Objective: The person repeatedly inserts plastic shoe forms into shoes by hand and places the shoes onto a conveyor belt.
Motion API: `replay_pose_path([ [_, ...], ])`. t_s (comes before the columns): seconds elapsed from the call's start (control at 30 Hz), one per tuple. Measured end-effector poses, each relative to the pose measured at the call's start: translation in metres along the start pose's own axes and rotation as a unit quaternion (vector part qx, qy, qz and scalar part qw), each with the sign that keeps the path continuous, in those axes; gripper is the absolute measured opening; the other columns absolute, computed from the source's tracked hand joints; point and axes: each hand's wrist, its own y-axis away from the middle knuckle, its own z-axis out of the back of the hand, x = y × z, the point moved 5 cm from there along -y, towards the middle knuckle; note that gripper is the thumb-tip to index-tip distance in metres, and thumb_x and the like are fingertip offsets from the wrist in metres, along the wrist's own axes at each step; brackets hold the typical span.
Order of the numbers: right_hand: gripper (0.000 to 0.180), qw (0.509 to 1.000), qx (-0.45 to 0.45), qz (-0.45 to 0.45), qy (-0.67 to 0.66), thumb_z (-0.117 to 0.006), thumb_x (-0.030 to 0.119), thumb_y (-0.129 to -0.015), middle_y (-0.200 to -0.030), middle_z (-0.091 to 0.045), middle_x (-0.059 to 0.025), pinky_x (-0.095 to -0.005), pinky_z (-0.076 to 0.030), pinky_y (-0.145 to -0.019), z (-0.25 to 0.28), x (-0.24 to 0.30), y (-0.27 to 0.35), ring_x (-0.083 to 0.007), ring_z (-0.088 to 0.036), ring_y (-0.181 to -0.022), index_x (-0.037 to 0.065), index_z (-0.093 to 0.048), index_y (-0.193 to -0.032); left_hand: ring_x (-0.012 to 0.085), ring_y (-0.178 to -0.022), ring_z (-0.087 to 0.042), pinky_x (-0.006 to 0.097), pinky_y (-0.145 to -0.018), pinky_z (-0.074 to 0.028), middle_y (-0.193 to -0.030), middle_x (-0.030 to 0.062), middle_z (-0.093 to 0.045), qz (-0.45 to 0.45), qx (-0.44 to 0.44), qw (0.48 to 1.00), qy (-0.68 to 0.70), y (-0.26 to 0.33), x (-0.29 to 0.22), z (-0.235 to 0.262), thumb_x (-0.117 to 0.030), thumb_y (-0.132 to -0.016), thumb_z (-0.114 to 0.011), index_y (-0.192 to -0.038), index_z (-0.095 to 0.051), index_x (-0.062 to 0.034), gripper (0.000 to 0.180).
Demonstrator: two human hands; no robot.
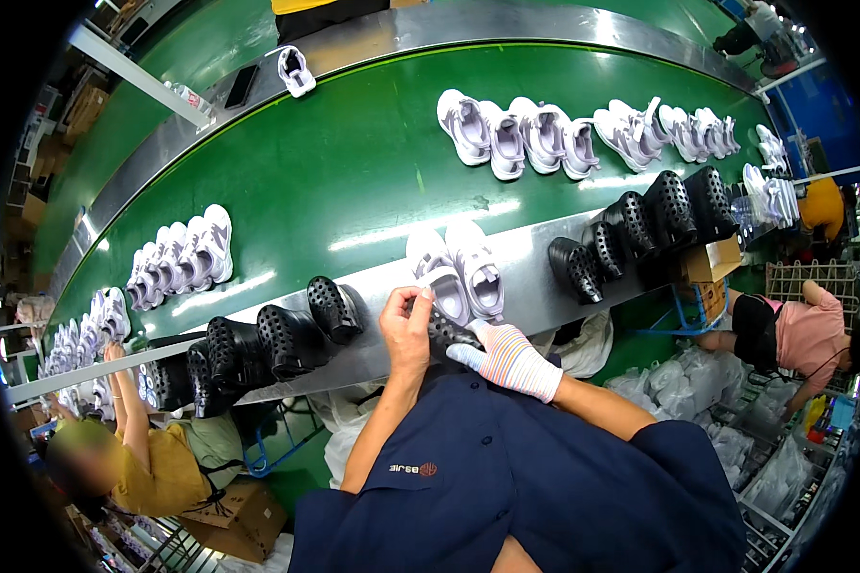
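A pair of white and pale-lilac sneakers (470,277) lies in front of me, toes pointing away, on the metal edge of the line. My bare left hand (406,329) is closed at the heel of the left sneaker, its fingertips pinching near the strap. On my right hand (516,363) is a striped knit glove with pale fingertips. It is closed around a black perforated shoe form (449,331), just behind the heels and partly hidden by both hands. Its upper fingers reach the right sneaker's heel.
Black perforated forms stand along the metal ledge to the left (282,344) and right (631,224). Lilac sneakers line the green belt (306,172); one sneaker (296,72) and a phone (243,86) lie on the far rail. Co-workers sit at left (167,458) and right (803,334).
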Motion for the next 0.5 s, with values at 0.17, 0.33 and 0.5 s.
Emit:
replay_pose_path([
  [0.17,0.054,0.998,-0.023,-0.052,0.007,-0.063,0.050,-0.096,-0.086,-0.069,-0.0283,-0.0517,-0.053,-0.080,0.008,-0.023,-0.001,-0.0464,-0.068,-0.088,-0.004,-0.067,-0.097,0.0374,-0.113,-0.064,0.050,-0.095,-0.050,-0.122,0.0263,-0.066,0.087,0.065,0.973,-0.204,-0.008,-0.003,-0.014,-0.038,-0.091,-0.073,-0.123,-0.063,0.0033,0.053],
  [0.33,0.042,0.993,0.020,-0.080,0.084,-0.059,0.040,-0.096,-0.097,-0.072,-0.0246,-0.0485,-0.056,-0.081,0.020,-0.014,-0.019,-0.0432,-0.071,-0.093,0.001,-0.070,-0.106,0.0480,-0.119,-0.059,0.051,-0.102,-0.049,-0.126,0.0273,-0.065,-0.228,0.120,0.825,-0.502,-0.060,0.016,-0.008,-0.031,-0.085,-0.074,-0.132,-0.061,-0.0005,0.057],
  [0.5,0.025,0.990,-0.094,-0.032,0.105,-0.056,0.017,-0.094,-0.100,-0.073,-0.0226,-0.0476,-0.057,-0.077,0.015,-0.006,-0.050,-0.0397,-0.072,-0.092,0.004,-0.067,-0.112,0.0426,-0.106,-0.069,0.047,-0.095,-0.053,-0.110,0.0272,-0.071,-0.196,0.194,0.849,-0.450,-0.046,-0.019,-0.048,0.003,-0.078,-0.063,-0.123,-0.062,-0.0003,0.045],
])
